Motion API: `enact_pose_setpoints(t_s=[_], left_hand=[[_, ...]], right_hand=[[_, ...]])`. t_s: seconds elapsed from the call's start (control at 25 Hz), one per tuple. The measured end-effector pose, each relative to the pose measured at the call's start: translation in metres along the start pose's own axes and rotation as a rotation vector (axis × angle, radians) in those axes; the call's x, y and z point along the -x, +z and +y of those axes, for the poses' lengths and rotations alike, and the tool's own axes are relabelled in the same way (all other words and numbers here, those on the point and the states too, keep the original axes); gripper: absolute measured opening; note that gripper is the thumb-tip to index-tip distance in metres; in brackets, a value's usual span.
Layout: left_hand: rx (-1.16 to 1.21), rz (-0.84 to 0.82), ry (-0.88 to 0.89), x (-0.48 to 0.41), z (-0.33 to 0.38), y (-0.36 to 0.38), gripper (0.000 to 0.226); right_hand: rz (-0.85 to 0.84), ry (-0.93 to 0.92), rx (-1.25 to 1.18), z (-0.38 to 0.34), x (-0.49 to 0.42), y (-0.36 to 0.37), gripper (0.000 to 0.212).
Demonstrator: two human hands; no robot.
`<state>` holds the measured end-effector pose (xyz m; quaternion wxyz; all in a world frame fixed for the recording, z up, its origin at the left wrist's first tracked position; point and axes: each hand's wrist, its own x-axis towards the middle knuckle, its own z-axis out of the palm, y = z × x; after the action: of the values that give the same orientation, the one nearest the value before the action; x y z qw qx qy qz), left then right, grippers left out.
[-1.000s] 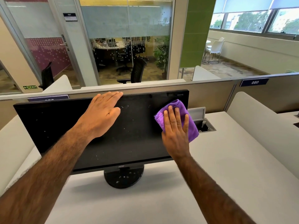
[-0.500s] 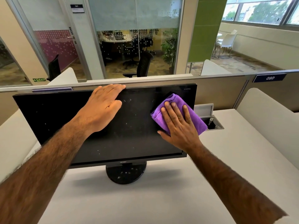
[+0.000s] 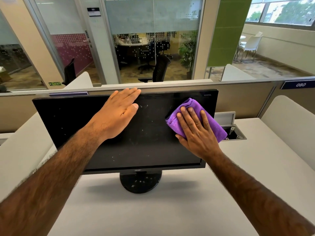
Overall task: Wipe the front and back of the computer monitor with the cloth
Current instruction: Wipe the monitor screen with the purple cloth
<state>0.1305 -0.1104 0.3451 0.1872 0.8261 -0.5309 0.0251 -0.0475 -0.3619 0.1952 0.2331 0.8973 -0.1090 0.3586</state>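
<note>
Monitor (image 3: 144,142) stands at tabletop's (image 3: 153,215) back edge. My right hand (image 3: 196,133), fingers straight, presses soft cloth (image 3: 192,105) on the screen's upper right. Left hand (image 3: 117,114), flat, holding nothing, braces the top edge. Panel likely tippy and fragile: hold the bezel, press gently.

"acer" on monitor (image 3: 150,137), "080" on partition tag (image 3: 300,85)

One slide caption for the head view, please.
Right hand presses purple cloth on monitor; left hand rests on its top.
</note>
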Motion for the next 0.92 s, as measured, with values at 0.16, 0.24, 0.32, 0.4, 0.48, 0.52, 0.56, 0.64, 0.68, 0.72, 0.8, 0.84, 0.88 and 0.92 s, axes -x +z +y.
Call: enact_pose_setpoints(t_s=[0.16, 0.24, 0.32, 0.4, 0.48, 0.52, 0.56, 0.64, 0.68, 0.72, 0.8, 0.84, 0.88, 0.92], left_hand=[[0.487, 0.295, -0.08, 0.03, -0.053, 0.0, 0.06], [0.843, 0.508, -0.294, 0.059, -0.088, 0.001, 0.061], [0.943, 0.663, -0.465, 0.091, -0.121, 0.003, 0.061], [1.013, 0.744, -0.617, 0.118, -0.151, -0.001, 0.063], [1.075, 0.723, -0.693, 0.131, -0.175, -0.006, 0.07], [1.093, 0.677, -0.703, 0.132, -0.184, -0.007, 0.076], [1.112, 0.633, -0.708, 0.131, -0.187, -0.008, 0.081], [1.155, 0.586, -0.693, 0.129, -0.194, -0.012, 0.088], [1.186, 0.58, -0.67, 0.129, -0.2, -0.01, 0.09], [1.211, 0.588, -0.664, 0.128, -0.206, -0.008, 0.091], [1.254, 0.597, -0.67, 0.121, -0.212, -0.003, 0.093], [1.286, 0.582, -0.672, 0.119, -0.215, 0.002, 0.093], [1.325, 0.581, -0.698, 0.119, -0.218, 0.002, 0.091], [1.389, 0.604, -0.712, 0.119, -0.225, 0.005, 0.081]], right_hand=[[0.007, -0.027, -0.015, 0.0, 0.0, 0.0, 0.076], [0.017, -0.038, -0.018, 0.006, 0.003, -0.002, 0.076], [0.026, -0.042, -0.033, 0.01, 0.006, -0.004, 0.077], [0.053, -0.058, -0.07, 0.005, 0.003, -0.004, 0.076], [0.1, -0.06, -0.056, -0.002, -0.001, -0.004, 0.074], [0.129, -0.057, -0.026, -0.003, -0.004, -0.002, 0.073], [0.137, -0.056, 0.002, -0.004, -0.005, 0.001, 0.073], [0.072, -0.1, -0.008, -0.01, -0.007, 0.002, 0.07], [0.054, -0.148, -0.011, -0.017, -0.006, 0.003, 0.068], [0.058, -0.196, 0.006, -0.021, -0.004, 0.003, 0.068], [0.056, -0.178, 0.026, -0.006, -0.01, -0.005, 0.07], [0.056, -0.092, 0.036, 0.009, -0.018, -0.012, 0.071], [0.068, -0.021, 0.014, 0.016, -0.025, -0.015, 0.072], [0.065, -0.011, 0.014, 0.013, -0.027, -0.016, 0.074]])
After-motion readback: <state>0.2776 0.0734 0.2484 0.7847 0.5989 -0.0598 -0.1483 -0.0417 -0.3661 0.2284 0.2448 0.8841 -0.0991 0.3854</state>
